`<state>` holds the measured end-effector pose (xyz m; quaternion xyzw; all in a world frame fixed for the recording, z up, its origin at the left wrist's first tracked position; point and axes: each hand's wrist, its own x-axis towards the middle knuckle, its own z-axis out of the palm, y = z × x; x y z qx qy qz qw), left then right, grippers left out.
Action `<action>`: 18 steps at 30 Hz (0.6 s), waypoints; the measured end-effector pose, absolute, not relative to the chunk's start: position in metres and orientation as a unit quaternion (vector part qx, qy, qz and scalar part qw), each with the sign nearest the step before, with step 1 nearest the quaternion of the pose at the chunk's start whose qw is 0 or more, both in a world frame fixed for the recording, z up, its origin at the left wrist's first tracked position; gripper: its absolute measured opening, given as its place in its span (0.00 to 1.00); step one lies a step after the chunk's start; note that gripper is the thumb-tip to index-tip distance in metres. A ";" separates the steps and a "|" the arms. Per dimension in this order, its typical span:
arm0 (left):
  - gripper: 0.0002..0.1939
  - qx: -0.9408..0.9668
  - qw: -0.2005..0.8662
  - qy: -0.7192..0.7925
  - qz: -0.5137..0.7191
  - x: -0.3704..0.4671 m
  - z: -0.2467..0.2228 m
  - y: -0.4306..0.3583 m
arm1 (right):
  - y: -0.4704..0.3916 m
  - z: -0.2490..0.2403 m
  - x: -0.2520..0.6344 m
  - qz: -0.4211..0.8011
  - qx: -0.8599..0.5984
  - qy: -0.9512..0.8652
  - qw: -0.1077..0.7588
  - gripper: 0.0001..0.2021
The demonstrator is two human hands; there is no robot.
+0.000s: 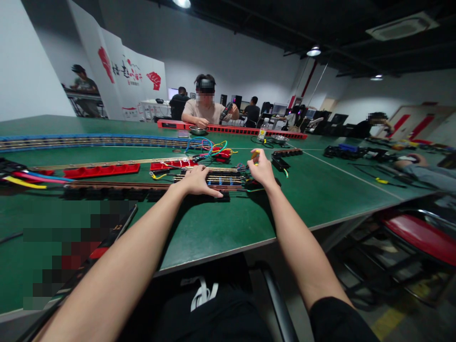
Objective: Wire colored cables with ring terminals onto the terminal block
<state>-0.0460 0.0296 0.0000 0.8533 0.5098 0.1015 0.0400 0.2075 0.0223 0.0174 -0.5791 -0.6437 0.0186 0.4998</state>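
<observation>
My left hand (197, 181) spans a black rail assembly (226, 181) with metal rods and wires. Its thumb reaches the near side and its fingers lie toward the far side, spread apart. Closed in a pinch, my right hand (262, 168) is raised just above the assembly's right end. A small yellow piece (255, 154) shows between its fingers; most of it is hidden. Below that hand lies a dark part (254, 185) with thin wires. Behind the assembly is a red block (221, 154) with blue, green and yellow wires (215, 147).
Red track sections (103, 171) and a curved blue track (89, 141) lie leftward on the green table (320, 180). A black curved piece (288, 153) is at right. Across sits a person (213, 111) behind a long red strip (249, 130). A red stool (423, 235) stands right.
</observation>
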 end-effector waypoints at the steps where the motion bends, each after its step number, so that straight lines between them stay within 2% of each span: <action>1: 0.63 0.854 0.039 0.508 0.103 -0.046 0.000 0.030 | 0.022 0.018 0.207 0.020 -0.579 -0.647 0.497 0.18; 6: 0.64 0.855 0.044 0.505 0.106 -0.047 0.000 0.030 | 0.017 0.023 0.206 0.032 -0.599 -0.624 0.501 0.23; 12: 0.63 0.853 0.043 0.509 0.106 -0.047 -0.001 0.030 | -0.003 0.039 0.193 -0.033 -0.548 -0.578 0.604 0.24; 18: 0.64 0.856 0.024 0.503 0.115 -0.047 -0.001 0.027 | -0.002 0.058 0.146 0.084 -0.416 -0.631 0.649 0.27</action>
